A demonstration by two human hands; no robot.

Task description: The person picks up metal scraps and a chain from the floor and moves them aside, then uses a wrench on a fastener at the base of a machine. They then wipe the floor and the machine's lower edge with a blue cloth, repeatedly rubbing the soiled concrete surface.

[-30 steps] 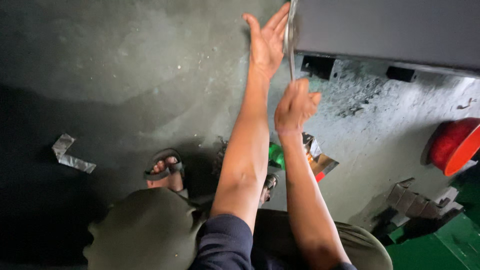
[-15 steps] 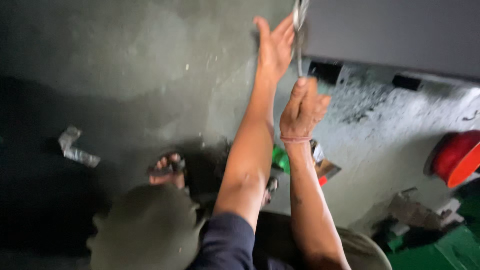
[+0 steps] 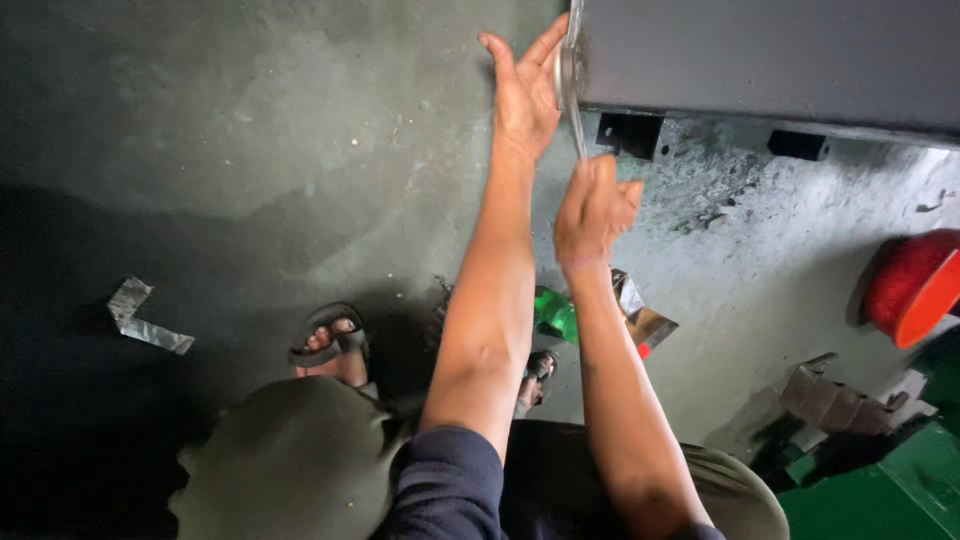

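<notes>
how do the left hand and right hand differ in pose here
The left hand is open, fingers spread, palm flat against the metal disc at the grey machine's edge; the right hand is closed in a fist around the thin metal tool. The left reaches higher than the right. Both are bare.

The metal panel (image 3: 770, 60) stands above the floor (image 3: 250, 150); a bottle (image 3: 553, 314) lies between the person's feet, a tape scrap (image 3: 140, 320) far left
</notes>
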